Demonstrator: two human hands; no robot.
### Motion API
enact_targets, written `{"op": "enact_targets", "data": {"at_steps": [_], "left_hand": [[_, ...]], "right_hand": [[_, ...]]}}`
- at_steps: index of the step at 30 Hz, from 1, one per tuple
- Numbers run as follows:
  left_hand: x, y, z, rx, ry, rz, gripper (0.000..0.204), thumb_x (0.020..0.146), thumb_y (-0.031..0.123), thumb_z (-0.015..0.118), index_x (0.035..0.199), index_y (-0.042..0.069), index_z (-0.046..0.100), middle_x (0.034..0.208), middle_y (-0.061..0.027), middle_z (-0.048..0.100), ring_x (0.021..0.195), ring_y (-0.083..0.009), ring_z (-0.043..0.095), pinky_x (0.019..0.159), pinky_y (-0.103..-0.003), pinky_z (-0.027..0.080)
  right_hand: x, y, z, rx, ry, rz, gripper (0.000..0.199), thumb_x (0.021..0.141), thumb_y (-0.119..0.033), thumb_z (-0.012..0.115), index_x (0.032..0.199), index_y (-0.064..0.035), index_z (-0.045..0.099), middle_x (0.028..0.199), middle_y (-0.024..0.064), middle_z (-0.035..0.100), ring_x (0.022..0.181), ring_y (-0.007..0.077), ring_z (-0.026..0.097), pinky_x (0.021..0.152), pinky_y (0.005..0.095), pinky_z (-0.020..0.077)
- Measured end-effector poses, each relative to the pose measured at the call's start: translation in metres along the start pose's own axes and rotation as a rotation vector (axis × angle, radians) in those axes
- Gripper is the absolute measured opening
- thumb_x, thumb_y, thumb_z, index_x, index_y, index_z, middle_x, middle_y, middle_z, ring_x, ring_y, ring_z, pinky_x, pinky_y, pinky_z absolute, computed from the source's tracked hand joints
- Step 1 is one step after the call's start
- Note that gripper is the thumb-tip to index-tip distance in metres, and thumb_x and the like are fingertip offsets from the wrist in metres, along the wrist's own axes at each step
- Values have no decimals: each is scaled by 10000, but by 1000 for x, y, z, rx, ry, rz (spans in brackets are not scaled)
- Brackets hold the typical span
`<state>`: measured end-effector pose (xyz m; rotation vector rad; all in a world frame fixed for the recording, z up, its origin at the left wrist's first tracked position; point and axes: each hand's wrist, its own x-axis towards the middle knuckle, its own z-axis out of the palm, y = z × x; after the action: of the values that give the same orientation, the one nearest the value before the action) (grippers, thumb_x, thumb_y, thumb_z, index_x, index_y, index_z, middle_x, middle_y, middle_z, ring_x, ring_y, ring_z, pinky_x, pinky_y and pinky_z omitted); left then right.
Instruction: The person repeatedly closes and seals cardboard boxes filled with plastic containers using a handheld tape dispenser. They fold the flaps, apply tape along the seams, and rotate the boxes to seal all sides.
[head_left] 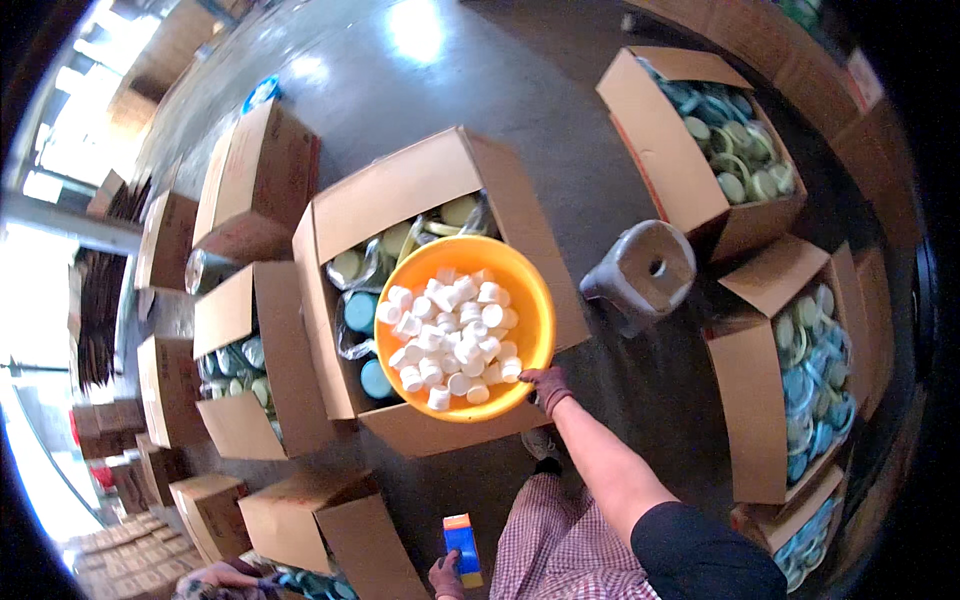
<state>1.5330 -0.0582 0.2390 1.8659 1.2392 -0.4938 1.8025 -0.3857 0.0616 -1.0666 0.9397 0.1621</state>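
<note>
My right hand [548, 388], in a dark reddish glove, grips the near right rim of an orange-yellow basin [540, 300]. Many small white cylindrical pieces [465, 335], like caps or little jars, lie heaped in it. The basin sits over an open cardboard carton [400, 215]; whether it rests on the contents cannot be made out. Green and teal round-lidded items [362, 312] in clear plastic show beside it. Lower down, my gloved left hand [447, 575] holds a small blue box with an orange end [460, 545], fingers closed around its side.
A grey plastic stool [640, 270] stands right of the carton. Open cartons [660, 150] of green and blue items line the right side, and more cartons [250, 180] the left. At lower left, part of another person [215, 578] shows. A blue basin [262, 92] lies far off.
</note>
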Motion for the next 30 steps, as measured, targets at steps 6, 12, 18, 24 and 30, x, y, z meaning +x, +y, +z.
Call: {"op": "enact_targets", "data": {"at_steps": [6,12,18,24,30], "left_hand": [[29,-6,-5,-29,-171,139,328,705,312,670,711,-15,644,678,-29,585,612,-131,500,612,-311,431],[53,106,85,275,-406,438,308,745,294,644,815,-6,651,753,-50,614,668,-150,555,651,-316,458],[-174,248,234,476,-708,819,314,744,298,644,830,-4,647,762,-52,615,678,-157,558,657,-320,459],[-399,230,368,691,-980,1030,320,743,302,644,845,-2,642,772,-54,616,689,-163,561,663,-323,460],[-603,104,449,984,-1215,1093,328,742,306,644,859,0,637,782,-56,617,699,-170,564,669,-327,461]], "right_hand": [[-80,56,-112,200,8,55,221,596,-146,729,768,-27,660,717,46,641,692,163,601,674,294,477],[-241,55,-259,493,151,12,168,636,-177,700,725,-36,681,751,56,648,705,154,607,696,276,473],[-417,59,-348,978,487,-117,219,605,-122,703,794,-22,652,771,62,642,721,160,602,723,293,470],[-521,100,-415,1308,681,-221,182,670,-117,666,831,-34,647,821,55,642,754,170,593,714,303,468],[-652,157,-487,1434,1112,-296,164,674,-111,671,815,-32,645,783,51,631,726,180,591,687,295,464]]}}
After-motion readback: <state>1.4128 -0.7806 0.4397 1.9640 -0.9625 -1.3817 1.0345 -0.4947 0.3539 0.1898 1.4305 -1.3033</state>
